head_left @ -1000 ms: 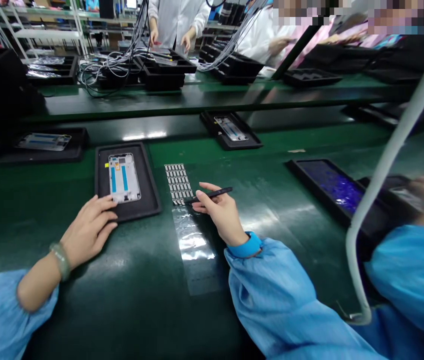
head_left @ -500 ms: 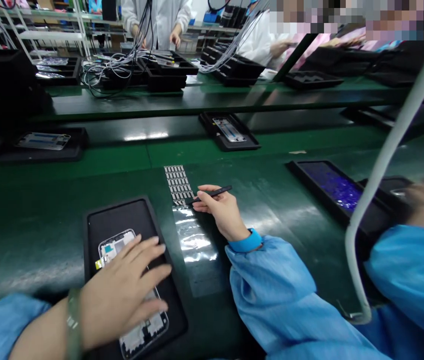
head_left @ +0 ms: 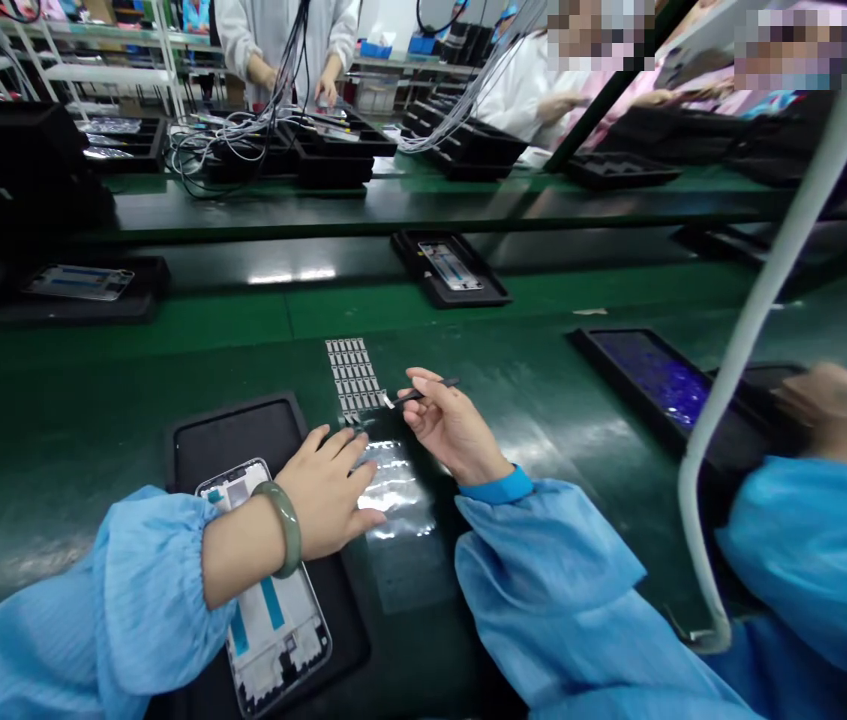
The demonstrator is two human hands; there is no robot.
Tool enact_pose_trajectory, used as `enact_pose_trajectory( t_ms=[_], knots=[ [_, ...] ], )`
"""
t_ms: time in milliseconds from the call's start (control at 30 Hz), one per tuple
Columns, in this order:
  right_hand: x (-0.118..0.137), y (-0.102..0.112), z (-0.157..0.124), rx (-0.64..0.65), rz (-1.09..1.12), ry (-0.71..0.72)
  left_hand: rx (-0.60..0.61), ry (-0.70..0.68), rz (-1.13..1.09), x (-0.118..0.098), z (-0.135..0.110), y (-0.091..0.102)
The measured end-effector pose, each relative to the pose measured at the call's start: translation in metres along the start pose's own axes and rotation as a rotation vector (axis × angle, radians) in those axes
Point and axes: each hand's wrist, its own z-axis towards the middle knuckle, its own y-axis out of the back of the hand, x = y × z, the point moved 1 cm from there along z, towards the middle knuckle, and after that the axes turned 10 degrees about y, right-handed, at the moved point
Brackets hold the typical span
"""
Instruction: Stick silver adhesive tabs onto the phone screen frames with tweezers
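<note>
1. Two hands work over a green bench mat [head_left: 130, 375], and from where I stand the right hand [head_left: 453, 425] is the busier one.
2. Its thumb and fingers are closed around a slim pair of black tweezers [head_left: 430, 392], whose tips sit at the lower end of a strip of tiny silver labels [head_left: 352, 375]. A small pale speck shows at the tips, too small to make out.
3. The left hand [head_left: 322, 490] is open and not gripping anything, its fingers loosely spread just beside a clear film backing [head_left: 393, 490].
4. A white-backed phone frame [head_left: 273, 625] lies in a black tray [head_left: 235, 430], partly under the left wrist and its green bangle [head_left: 277, 525].
5. Further along the bench sit more trays, one holding another phone frame [head_left: 449, 268].
6. To the right, a co-worker's blurred hand [head_left: 835, 410] rests beyond a white tube [head_left: 775, 270].
</note>
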Motion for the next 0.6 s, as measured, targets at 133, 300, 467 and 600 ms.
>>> enact_pose_trajectory(
  t_ms=[133, 300, 467, 600],
  knots=[
    [0.009, -0.018, -0.014, 0.127, -0.013, 0.002, -0.019, -0.046, 0.001, -0.016, -0.014, 0.001],
    [0.005, -0.053, -0.038, 0.305, -0.122, 0.008, -0.038, -0.039, -0.052, -0.010, -0.054, 0.031],
    [-0.016, -0.085, -0.057, 0.342, -0.200, 0.057, -0.053, 0.189, -0.113, 0.051, -0.108, 0.047],
    [-0.039, -0.105, -0.064, 0.381, -0.264, 0.079, -0.177, 0.371, -0.107, 0.082, -0.137, 0.034]
  ],
)
